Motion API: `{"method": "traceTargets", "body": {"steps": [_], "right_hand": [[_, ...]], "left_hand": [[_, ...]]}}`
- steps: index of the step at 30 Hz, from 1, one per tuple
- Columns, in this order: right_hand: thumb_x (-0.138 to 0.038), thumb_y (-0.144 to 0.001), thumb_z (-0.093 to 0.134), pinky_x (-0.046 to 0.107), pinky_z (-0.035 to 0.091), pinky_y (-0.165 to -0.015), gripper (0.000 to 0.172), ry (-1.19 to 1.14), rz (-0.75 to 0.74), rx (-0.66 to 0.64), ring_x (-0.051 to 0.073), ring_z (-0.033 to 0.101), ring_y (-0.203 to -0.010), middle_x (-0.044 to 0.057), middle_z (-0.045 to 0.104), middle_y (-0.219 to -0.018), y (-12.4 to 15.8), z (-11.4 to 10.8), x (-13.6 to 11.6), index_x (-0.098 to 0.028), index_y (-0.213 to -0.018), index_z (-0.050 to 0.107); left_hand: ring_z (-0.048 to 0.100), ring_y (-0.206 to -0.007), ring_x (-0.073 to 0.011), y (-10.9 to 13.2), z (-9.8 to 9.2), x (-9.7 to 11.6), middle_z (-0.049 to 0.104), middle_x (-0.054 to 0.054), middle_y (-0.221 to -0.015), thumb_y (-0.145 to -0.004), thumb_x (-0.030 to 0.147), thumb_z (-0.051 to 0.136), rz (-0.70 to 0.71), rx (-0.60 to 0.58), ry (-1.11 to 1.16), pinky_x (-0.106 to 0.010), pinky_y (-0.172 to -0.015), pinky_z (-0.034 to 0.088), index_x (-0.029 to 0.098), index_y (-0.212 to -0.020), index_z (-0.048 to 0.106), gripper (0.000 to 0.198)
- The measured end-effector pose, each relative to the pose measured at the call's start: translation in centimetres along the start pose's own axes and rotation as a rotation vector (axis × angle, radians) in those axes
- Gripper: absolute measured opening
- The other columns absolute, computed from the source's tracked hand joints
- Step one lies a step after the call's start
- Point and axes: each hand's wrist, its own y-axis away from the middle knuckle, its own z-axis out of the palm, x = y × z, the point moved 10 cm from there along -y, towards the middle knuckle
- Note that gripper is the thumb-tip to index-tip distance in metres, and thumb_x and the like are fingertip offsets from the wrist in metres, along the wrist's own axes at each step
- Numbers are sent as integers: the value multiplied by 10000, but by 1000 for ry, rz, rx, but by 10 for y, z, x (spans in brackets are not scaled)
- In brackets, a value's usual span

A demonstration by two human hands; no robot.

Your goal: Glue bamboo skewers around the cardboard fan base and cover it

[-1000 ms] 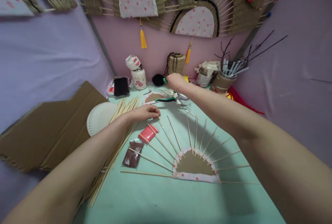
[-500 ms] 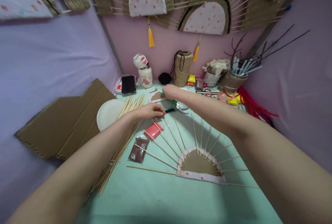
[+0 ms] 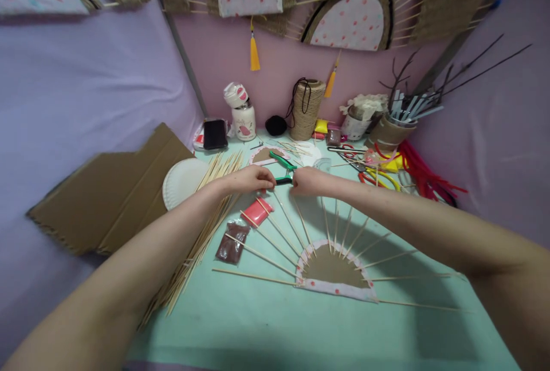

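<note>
A half-round cardboard fan base (image 3: pixel 333 270) with a spotted fabric edge lies on the green table (image 3: pixel 275 325), several bamboo skewers radiating from it. My left hand (image 3: pixel 253 179) pinches the far tip of one skewer. My right hand (image 3: pixel 307 182) is closed on green-handled pruning shears (image 3: pixel 282 166), held right beside my left hand at the skewer tips. A red packet (image 3: pixel 256 212) and a brown packet (image 3: pixel 232 243) lie under the left skewers.
A bundle of loose skewers (image 3: pixel 201 227), a white paper plate (image 3: pixel 183 182) and folded cardboard (image 3: pixel 103 193) lie at left. Along the back stand a twine spool (image 3: pixel 306 108), a mug (image 3: pixel 243 121), a phone (image 3: pixel 213 133), a tool cup (image 3: pixel 389 130), scissors and red stems.
My right hand drew back from the rear of the table with the green shears and now sits next to my left hand. The left hand stayed on the skewer tip.
</note>
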Motion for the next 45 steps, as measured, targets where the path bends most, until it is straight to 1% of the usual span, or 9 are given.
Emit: {"method": "traceTargets", "body": {"steps": [2, 5, 16, 23, 26, 28, 33, 39, 45], "right_hand": [[-362, -947, 605, 389, 560, -831, 281, -10, 25, -13, 190, 654, -963, 77, 655, -1143, 8, 14, -1, -164, -1146, 629], [-364, -948, 603, 401, 555, -847, 294, -27, 59, -5, 198, 649, -984, 82, 647, -1164, 11, 22, -1, -165, -1164, 622], [-369, -945, 606, 390, 557, -833, 276, -130, 97, -14, 194, 654, -966, 68, 659, -1136, 10, 24, 4, -166, -1132, 636], [-377, -950, 596, 390, 556, -835, 271, -191, 98, -14, 193, 654, -959, 62, 663, -1128, 10, 27, 10, -167, -1116, 643], [-376, -950, 596, 390, 556, -835, 273, -206, 104, -14, 195, 653, -961, 62, 662, -1130, 11, 27, 12, -166, -1117, 642], [-375, -948, 600, 393, 556, -837, 277, -213, 109, -13, 198, 653, -965, 63, 660, -1132, 12, 26, 13, -164, -1122, 640], [-377, -948, 600, 389, 556, -833, 271, -229, 114, -7, 195, 655, -957, 60, 665, -1122, 15, 24, 12, -164, -1110, 645], [-378, -948, 600, 386, 558, -826, 273, -245, 120, -2, 193, 657, -947, 59, 667, -1107, 16, 27, 13, -160, -1105, 645], [-376, -948, 601, 379, 561, -805, 272, -264, 109, 15, 184, 659, -918, 57, 670, -1083, 14, 30, 14, -154, -1099, 643]], "left_hand": [[645, -815, -163, 0, -3, 4, 736, -60, -939, -812, 341, 637, 16, 22, -49, -282, -770, 474, 154, -928, 700, 230], [645, -886, -179, 1, -6, 8, 741, -51, -950, -814, 347, 634, 34, 41, -113, -286, -824, 461, 163, -924, 718, 231], [648, -882, -187, -2, -9, 7, 746, -37, -911, -805, 298, 620, 47, 137, -146, -295, -847, 466, 161, -909, 714, 196], [639, -891, -195, -7, -15, 6, 741, -35, -884, -827, 269, 563, 49, 210, -183, -299, -862, 465, 166, -884, 712, 190], [623, -951, -214, -10, -22, 2, 729, -64, -1040, -822, 243, 547, 51, 289, -199, -327, -921, 452, 160, -954, 717, 231], [611, -1009, -225, -12, -23, -2, 704, -75, -1158, -805, 209, 549, 56, 306, -200, -341, -966, 435, 160, -1010, 719, 271], [646, -987, -209, -15, -7, -8, 752, -42, -1053, -740, 119, 562, 78, 174, -150, -305, -920, 468, 166, -1005, 749, 328], [671, -927, -198, -12, 4, -10, 763, -46, -999, -700, 127, 644, 69, 61, -79, -278, -834, 501, 160, -1010, 753, 330], [662, -964, -176, -10, 9, -11, 759, -35, -1031, -753, 146, 623, 47, -16, -44, -260, -864, 492, 165, -1009, 754, 288]]}}
